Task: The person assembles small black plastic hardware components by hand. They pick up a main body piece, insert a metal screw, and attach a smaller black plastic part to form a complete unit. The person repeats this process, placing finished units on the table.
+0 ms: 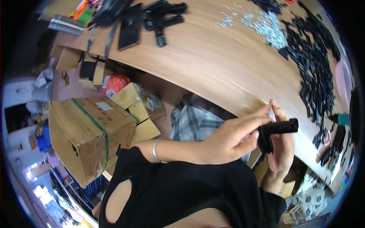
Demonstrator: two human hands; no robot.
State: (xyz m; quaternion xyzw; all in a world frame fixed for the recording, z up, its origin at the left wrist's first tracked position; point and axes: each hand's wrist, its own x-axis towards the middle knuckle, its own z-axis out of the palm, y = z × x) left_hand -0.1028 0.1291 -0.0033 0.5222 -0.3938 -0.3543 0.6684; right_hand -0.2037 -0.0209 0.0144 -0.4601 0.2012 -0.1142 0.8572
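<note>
Holds a black, L-shaped, hard-looking piece [279, 127] at the near edge of a light-brown wooden table [213, 57], right of that edge's middle. Points the longer arm of the L along toward the table's right end, the shorter one away from the tabletop.

Grips with the left hand [239, 135], with thumb and curled fingers closed on the left end of the piece, leaving little gap. Wears a thin silver-coloured bangle [154, 151] on that wrist, outside the table's near edge. Backs the piece with the right hand [283, 152], with palm turned toward it and fingers stretched toward the tabletop. Cannot tell the firmness of contact there, being partly hidden behind the piece.

Note on the table's right end: wide heap of slim black parts [310, 60]. Note beside it, toward the table's far middle: loose heap of small shiny silver pieces [270, 32].

Note on the table's left part: cluster of black pistol-shaped objects [159, 22], just beside a flat black rectangular slab [130, 30]. Note near the table's left end: silver-coloured cylinder [66, 26].

Note below the table's near edge: grey-and-white checked cloth [194, 121]; farther left, brown cardboard carton with green strap [80, 125] and crumpled red plastic bag [117, 83].
</note>
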